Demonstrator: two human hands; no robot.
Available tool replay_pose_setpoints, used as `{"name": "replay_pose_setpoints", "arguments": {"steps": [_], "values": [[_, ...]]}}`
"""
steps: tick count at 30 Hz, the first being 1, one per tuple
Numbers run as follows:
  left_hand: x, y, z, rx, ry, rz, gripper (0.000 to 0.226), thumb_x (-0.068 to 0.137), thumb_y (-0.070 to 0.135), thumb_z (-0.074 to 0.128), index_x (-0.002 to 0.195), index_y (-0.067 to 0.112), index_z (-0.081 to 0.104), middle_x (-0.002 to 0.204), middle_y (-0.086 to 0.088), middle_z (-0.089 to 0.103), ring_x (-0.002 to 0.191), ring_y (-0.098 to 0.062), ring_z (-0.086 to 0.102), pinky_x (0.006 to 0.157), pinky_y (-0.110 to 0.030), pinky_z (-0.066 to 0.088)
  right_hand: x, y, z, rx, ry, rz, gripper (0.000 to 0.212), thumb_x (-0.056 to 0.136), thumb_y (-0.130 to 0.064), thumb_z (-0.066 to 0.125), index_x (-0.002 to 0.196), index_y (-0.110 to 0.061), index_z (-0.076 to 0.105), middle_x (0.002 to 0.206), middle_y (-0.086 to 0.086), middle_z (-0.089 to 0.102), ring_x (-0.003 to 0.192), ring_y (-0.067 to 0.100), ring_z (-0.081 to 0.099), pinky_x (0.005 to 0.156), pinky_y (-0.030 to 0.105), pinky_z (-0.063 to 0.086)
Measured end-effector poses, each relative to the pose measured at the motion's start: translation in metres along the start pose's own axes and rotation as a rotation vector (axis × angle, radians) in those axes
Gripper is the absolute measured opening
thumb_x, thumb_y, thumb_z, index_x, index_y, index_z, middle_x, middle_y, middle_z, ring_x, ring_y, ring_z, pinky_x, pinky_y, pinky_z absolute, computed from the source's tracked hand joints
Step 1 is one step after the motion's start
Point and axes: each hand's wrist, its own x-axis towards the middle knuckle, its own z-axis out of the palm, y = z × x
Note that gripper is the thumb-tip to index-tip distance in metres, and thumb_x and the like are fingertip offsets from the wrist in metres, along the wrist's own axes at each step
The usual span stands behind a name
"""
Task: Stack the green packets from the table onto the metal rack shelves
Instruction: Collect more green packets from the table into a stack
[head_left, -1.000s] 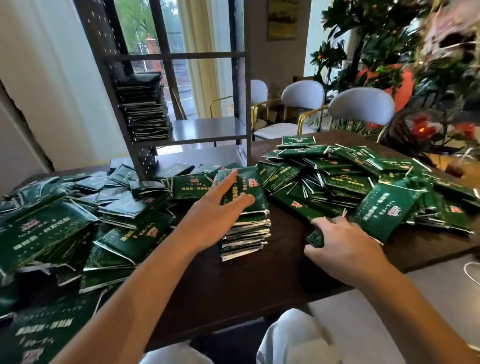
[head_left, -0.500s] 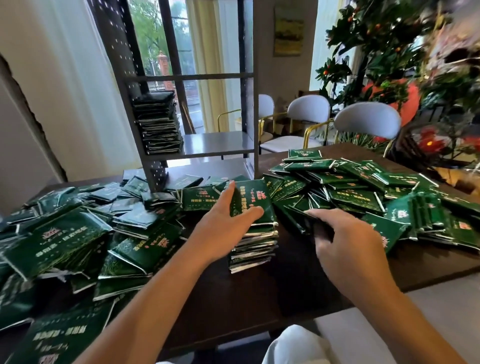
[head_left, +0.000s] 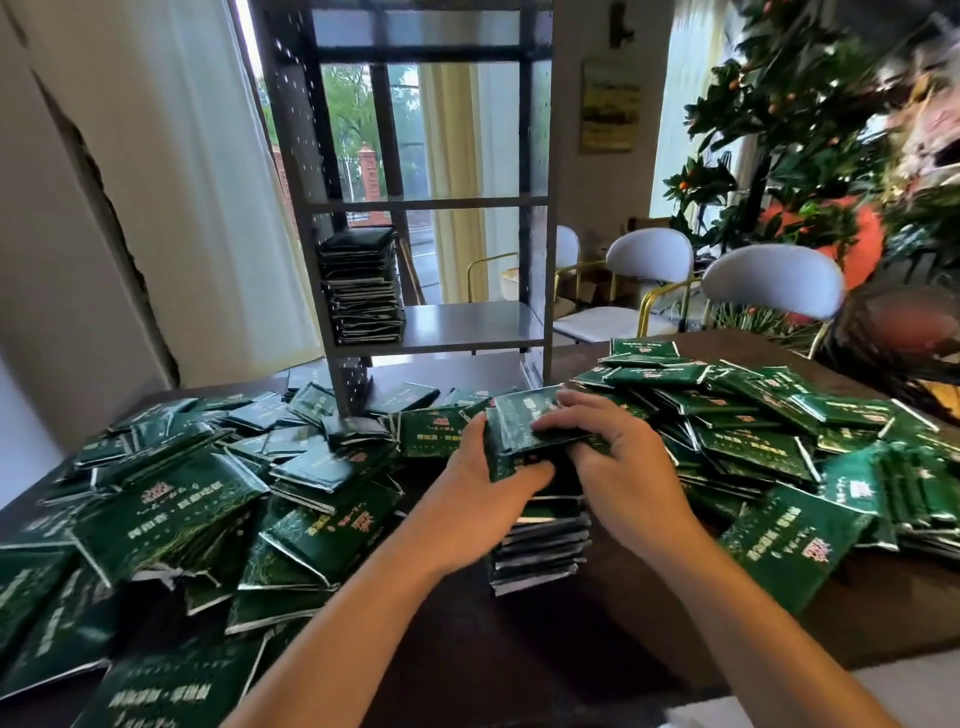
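Observation:
A neat stack of green packets (head_left: 540, 551) stands on the dark table (head_left: 519, 649) in front of me. My left hand (head_left: 478, 493) grips the stack's top packets from the left, thumb on the near edge. My right hand (head_left: 618, 467) holds the same top packets (head_left: 524, 421) from the right, fingers curled over them. Loose green packets lie in a heap on the left (head_left: 171, 499) and another on the right (head_left: 769, 431). Behind them stands the metal rack (head_left: 431, 197). On the left of its lower shelf (head_left: 467, 325) sits a tall pile of packets (head_left: 363, 286).
White chairs (head_left: 769, 280) with gold frames stand behind the table on the right. A leafy plant with orange fruit (head_left: 779, 130) fills the right background. A white curtain (head_left: 171, 182) hangs at the left beside the window.
My right hand has moved left from the right heap onto the stack's top. My left hand has shifted to grip the stack's upper packets. The camera has tilted up toward the rack.

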Motion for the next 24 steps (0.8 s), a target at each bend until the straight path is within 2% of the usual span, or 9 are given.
{"name": "replay_pose_setpoints", "arguments": {"steps": [2,4,8,10,13,15,17,19,24], "values": [[-0.001,-0.001,-0.006,-0.060,-0.012,-0.021,0.065,0.099,0.036,0.057,0.154,0.040,0.021,0.119,0.019,0.046,0.099,0.001,0.047,0.084,-0.021,0.035,-0.004,0.005,-0.001,0.018,-0.053,0.008,0.057,0.090,0.012,0.051,0.088,-0.039,0.075,0.137,-0.014,0.057,0.129,0.004,0.049,0.088,-0.001,0.039],[0.000,-0.004,-0.012,-0.106,0.010,-0.021,0.063,0.098,0.033,0.055,0.154,0.038,0.028,0.133,0.013,0.047,0.118,-0.008,0.046,0.101,-0.030,0.034,-0.007,0.008,-0.004,0.082,-0.069,0.027,0.058,0.090,0.014,0.049,0.086,-0.036,0.078,0.134,-0.015,0.059,0.127,0.002,0.051,0.085,0.002,0.045],[0.001,-0.002,-0.014,-0.286,0.088,-0.040,0.044,0.086,0.053,0.045,0.125,0.040,0.060,0.131,0.014,0.058,0.133,-0.013,0.046,0.116,-0.049,0.034,-0.010,0.004,-0.009,0.095,-0.061,0.039,0.049,0.089,0.010,0.055,0.087,-0.033,0.079,0.124,-0.023,0.065,0.127,-0.005,0.050,0.111,0.029,0.042],[0.002,-0.001,-0.008,-0.285,0.095,-0.019,0.053,0.091,0.063,0.040,0.134,0.038,0.057,0.143,0.015,0.053,0.137,-0.011,0.044,0.119,-0.044,0.029,-0.013,-0.004,-0.011,0.056,-0.079,0.008,0.044,0.090,0.005,0.059,0.091,-0.035,0.078,0.120,-0.027,0.065,0.126,-0.011,0.049,0.111,0.022,0.036],[-0.002,0.002,0.002,-0.285,0.112,-0.017,0.055,0.103,0.052,0.037,0.155,0.032,0.033,0.151,0.017,0.038,0.142,-0.007,0.031,0.116,-0.031,0.023,-0.019,-0.012,-0.010,-0.071,-0.084,-0.079,0.040,0.091,-0.003,0.062,0.095,-0.040,0.074,0.116,-0.035,0.060,0.114,-0.024,0.047,0.097,-0.001,0.030],[-0.001,-0.001,0.005,-0.321,0.092,-0.016,0.050,0.105,0.046,0.038,0.153,0.034,0.035,0.148,0.017,0.044,0.140,-0.008,0.035,0.111,-0.031,0.030,-0.023,-0.014,-0.011,-0.117,-0.109,-0.093,0.035,0.091,-0.008,0.063,0.098,-0.040,0.075,0.118,-0.034,0.060,0.113,-0.022,0.048,0.090,-0.004,0.030],[-0.001,-0.002,0.006,-0.330,0.071,-0.035,0.045,0.107,0.039,0.040,0.151,0.035,0.037,0.140,0.016,0.049,0.135,-0.008,0.039,0.105,-0.030,0.032,-0.026,-0.017,-0.013,-0.075,-0.148,-0.035,0.026,0.089,-0.024,0.062,0.103,-0.040,0.075,0.121,-0.032,0.059,0.115,-0.016,0.050,0.088,0.000,0.033],[-0.002,-0.002,0.005,-0.341,0.051,-0.064,0.053,0.106,0.040,0.041,0.156,0.033,0.028,0.156,0.008,0.039,0.144,-0.014,0.033,0.116,-0.038,0.027,-0.023,-0.022,-0.016,0.161,-0.135,0.083,0.035,0.084,-0.034,0.054,0.113,-0.038,0.072,0.118,-0.028,0.062,0.110,-0.001,0.058,0.082,0.009,0.044],[-0.003,-0.001,0.005,-0.417,0.006,-0.152,0.063,0.107,0.048,0.031,0.161,0.034,0.002,0.168,0.006,0.009,0.154,-0.020,0.009,0.122,-0.047,0.011,-0.004,-0.013,-0.010,0.478,-0.039,0.472,0.050,0.103,-0.046,0.042,0.152,-0.038,0.035,0.164,0.001,0.028,0.150,0.022,0.027,0.119,0.049,0.027]]}}
